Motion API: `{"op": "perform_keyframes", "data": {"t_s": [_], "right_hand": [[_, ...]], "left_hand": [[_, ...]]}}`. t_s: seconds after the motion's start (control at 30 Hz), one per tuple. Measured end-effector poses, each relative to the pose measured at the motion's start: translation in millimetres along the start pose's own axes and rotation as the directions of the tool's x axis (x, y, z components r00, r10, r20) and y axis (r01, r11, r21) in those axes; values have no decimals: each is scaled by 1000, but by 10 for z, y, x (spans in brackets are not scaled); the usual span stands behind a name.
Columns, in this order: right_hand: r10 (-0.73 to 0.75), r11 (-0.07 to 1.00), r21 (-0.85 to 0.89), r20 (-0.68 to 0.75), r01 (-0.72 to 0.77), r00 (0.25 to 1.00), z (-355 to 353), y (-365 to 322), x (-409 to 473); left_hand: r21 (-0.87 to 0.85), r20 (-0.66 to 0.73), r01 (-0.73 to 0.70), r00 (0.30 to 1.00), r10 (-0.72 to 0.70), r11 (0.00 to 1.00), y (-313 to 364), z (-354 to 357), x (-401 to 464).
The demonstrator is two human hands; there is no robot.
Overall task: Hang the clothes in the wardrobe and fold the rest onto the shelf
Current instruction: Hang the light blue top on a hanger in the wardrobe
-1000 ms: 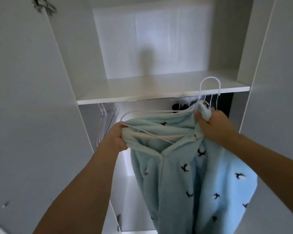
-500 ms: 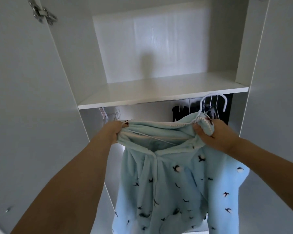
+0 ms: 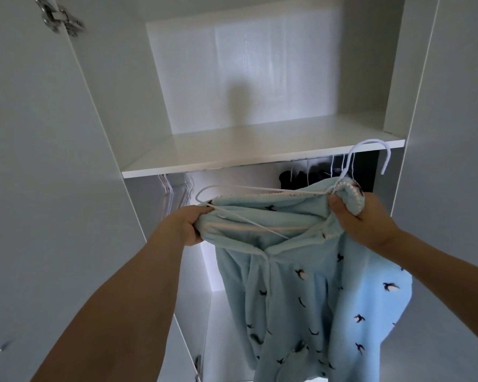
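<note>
Blue fleece garment (image 3: 301, 285) on white hanger (image 3: 260, 192), left hand (image 3: 184, 226) and right hand (image 3: 362, 220) gripping

Two hands: left hand (image 3: 186, 226), right hand (image 3: 363, 220). One light-blue bird-print fleece garment (image 3: 301, 285), one white wire hanger (image 3: 260, 193) in it, one shelf (image 3: 246, 150), one door hinge (image 3: 58, 17). Empty hangers behind: count unclear.

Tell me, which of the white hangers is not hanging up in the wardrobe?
The white hanger carrying the light blue garment, held up by both hands. The bare hangers at left hang under the shelf.
</note>
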State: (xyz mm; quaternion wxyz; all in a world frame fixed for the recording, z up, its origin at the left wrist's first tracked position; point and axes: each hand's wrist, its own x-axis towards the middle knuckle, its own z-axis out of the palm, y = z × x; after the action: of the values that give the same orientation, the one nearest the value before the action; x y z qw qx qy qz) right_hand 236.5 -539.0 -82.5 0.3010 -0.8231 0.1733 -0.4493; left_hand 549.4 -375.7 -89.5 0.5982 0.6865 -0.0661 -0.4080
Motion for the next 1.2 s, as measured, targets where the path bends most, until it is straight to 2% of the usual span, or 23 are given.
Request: {"op": "perform_keyframes", "data": {"t_s": [0.07, 0.2, 0.3, 0.4, 0.47, 0.53, 0.67, 0.73, 0.8, 0.87, 0.93, 0.97, 1.03, 1.1, 1.2], "right_hand": [[-32, 999, -33, 19, 32, 999, -27, 23, 16], [-96, 958, -258, 111, 122, 989, -105, 25, 41], [-164, 880, -421, 165, 220, 973, -147, 48, 53], [-240, 775, -541, 226, 326, 944, -154, 82, 69], [-190, 744, -605, 215, 284, 958, -167, 109, 112], [-49, 746, -646, 187, 160, 981, -195, 82, 139], [7, 688, -714, 180, 125, 984, -197, 16, 160], [33, 670, -734, 180, 112, 983, -144, 9, 147], [114, 751, -660, 137, 5, 984, -65, -45, 119], [267, 874, -438, 75, -209, 961, 46, -63, 142], [444, 888, -169, 69, -428, 894, 136, -48, 188], [498, 867, -50, 127, -496, 858, 156, -41, 209], [486, 835, 106, 315, -539, 815, 165, -52, 223], [431, 849, 118, 407, -515, 805, 177, -96, 190], [454, 873, 60, 265, -484, 851, 210, -98, 181]], "left_hand": [[-8, 18, -12, 1000, 12, 1000, 14, 15, 8], [-10, 64, -48, 997, 49, 999, 99, 86, 7], [13, 33, -61, 998, 61, 998, 202, 162, -22], [116, -32, -197, 979, 202, 973, 263, 295, -13], [246, -114, -353, 914, 388, 903, 234, 403, -39], [408, -132, -446, 834, 535, 796, 171, 460, -67], [718, -150, -374, 741, 655, 587, 32, 465, -79], [769, -204, -328, 687, 697, 549, -18, 470, -81], [751, -281, -309, 649, 707, 583, -53, 465, -101], [728, -348, -290, 625, 699, 622, -54, 454, -118], [696, -373, -317, 608, 701, 645, -38, 454, -136], [676, -377, -348, 595, 710, 650, -23, 448, -139], [631, -380, -396, 591, 711, 667, -14, 410, -131], [611, -373, -407, 609, 700, 679, -29, 353, -102], [587, -332, -405, 668, 666, 700, -70, 292, -88]]}}
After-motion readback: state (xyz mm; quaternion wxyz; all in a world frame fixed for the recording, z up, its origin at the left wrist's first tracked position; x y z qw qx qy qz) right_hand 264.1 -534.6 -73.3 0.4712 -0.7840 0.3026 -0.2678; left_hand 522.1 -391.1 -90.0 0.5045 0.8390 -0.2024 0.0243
